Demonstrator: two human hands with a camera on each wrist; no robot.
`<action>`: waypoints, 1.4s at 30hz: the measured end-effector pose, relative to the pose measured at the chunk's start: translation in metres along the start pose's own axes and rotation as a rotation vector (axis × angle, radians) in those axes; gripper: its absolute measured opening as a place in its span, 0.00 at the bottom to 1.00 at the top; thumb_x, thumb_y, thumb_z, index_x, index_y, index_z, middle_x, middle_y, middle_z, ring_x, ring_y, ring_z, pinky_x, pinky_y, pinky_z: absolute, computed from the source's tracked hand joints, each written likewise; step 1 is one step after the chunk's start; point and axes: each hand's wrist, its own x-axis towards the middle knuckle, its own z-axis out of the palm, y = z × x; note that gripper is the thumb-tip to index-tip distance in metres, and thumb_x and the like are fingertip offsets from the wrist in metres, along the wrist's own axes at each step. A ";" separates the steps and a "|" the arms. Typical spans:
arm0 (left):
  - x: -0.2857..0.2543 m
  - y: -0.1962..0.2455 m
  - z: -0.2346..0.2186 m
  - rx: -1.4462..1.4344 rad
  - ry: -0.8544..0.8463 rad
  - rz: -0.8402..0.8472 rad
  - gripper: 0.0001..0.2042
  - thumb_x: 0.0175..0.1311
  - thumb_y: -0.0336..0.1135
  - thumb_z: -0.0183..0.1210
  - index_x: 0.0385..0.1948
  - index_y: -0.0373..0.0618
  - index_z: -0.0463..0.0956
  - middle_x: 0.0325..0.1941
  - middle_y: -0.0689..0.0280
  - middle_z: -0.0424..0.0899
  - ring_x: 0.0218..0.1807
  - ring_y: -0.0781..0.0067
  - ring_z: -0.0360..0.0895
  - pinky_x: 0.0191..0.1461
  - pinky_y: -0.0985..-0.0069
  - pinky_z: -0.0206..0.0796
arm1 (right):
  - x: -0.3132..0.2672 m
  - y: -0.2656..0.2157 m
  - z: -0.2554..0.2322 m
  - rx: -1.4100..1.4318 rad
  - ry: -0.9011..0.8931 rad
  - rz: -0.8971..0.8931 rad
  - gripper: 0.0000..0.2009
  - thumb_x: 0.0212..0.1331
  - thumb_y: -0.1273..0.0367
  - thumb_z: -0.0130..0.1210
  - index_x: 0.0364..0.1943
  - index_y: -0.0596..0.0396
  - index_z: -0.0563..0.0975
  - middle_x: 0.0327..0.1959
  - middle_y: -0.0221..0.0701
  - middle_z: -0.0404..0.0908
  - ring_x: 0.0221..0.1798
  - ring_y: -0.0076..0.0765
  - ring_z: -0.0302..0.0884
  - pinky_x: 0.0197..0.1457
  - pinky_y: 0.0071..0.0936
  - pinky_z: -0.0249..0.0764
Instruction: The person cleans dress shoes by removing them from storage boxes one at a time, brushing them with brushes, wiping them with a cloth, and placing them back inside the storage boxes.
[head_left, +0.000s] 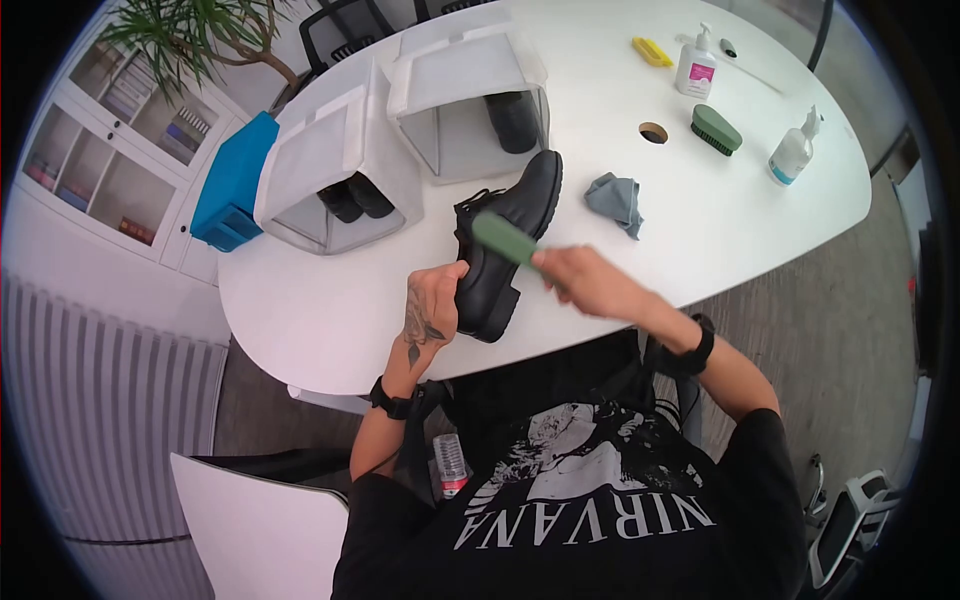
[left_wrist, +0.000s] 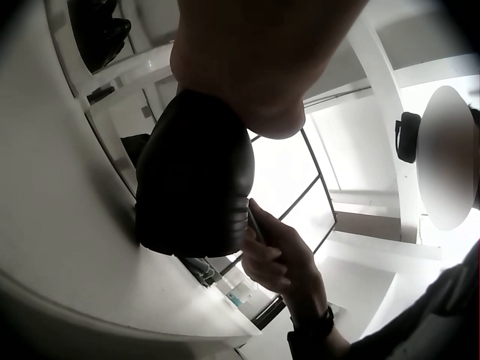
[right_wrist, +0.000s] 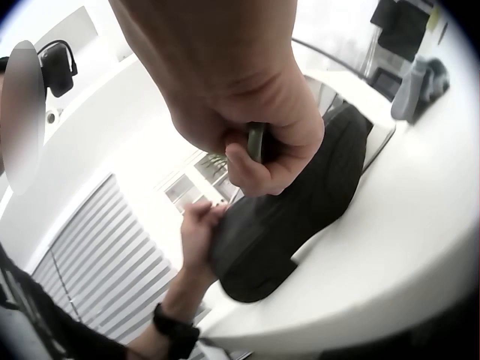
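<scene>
A black lace-up shoe [head_left: 492, 285] lies tilted on its side at the front of the white table, its heel toward the person. My left hand [head_left: 432, 302] grips it at the ankle opening, some fingers hidden by the shoe. In the right wrist view, my right hand [right_wrist: 262, 142] has its fingers curled round the handle of a green brush [head_left: 505, 240]. The brush, slightly blurred, overlaps the shoe's upper near the laces. From the left wrist, the heel of the shoe [left_wrist: 195, 180] shows dark and close, with the right hand beyond it.
Two white shoe boxes [head_left: 320, 165] with dark shoes inside stand at the back left, beside a blue box [head_left: 235, 180]. A grey cloth [head_left: 615, 200] lies right of the shoe. Farther right are another green brush [head_left: 716, 130], two pump bottles [head_left: 697, 68] and a yellow item [head_left: 653, 52].
</scene>
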 end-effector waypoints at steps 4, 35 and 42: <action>0.003 0.004 0.001 0.078 0.021 0.114 0.24 0.75 0.44 0.34 0.23 0.34 0.68 0.20 0.49 0.67 0.21 0.49 0.66 0.30 0.62 0.57 | -0.002 0.000 -0.022 0.099 -0.049 0.133 0.31 0.79 0.44 0.43 0.33 0.59 0.78 0.20 0.31 0.74 0.14 0.25 0.67 0.16 0.26 0.64; -0.030 -0.017 -0.011 -0.394 -0.130 -0.158 0.19 0.75 0.37 0.42 0.42 0.25 0.75 0.50 0.47 0.82 0.64 0.45 0.74 0.74 0.64 0.56 | -0.018 0.005 0.008 -0.027 0.085 0.038 0.31 0.81 0.47 0.40 0.34 0.64 0.78 0.19 0.37 0.76 0.22 0.35 0.77 0.31 0.38 0.76; -0.042 -0.047 -0.002 -0.660 -0.125 -0.298 0.29 0.81 0.43 0.32 0.45 0.22 0.77 0.61 0.50 0.82 0.72 0.52 0.71 0.79 0.65 0.52 | -0.036 0.010 0.027 -0.107 -0.071 -0.153 0.29 0.83 0.51 0.40 0.32 0.62 0.77 0.17 0.39 0.75 0.24 0.43 0.77 0.35 0.40 0.75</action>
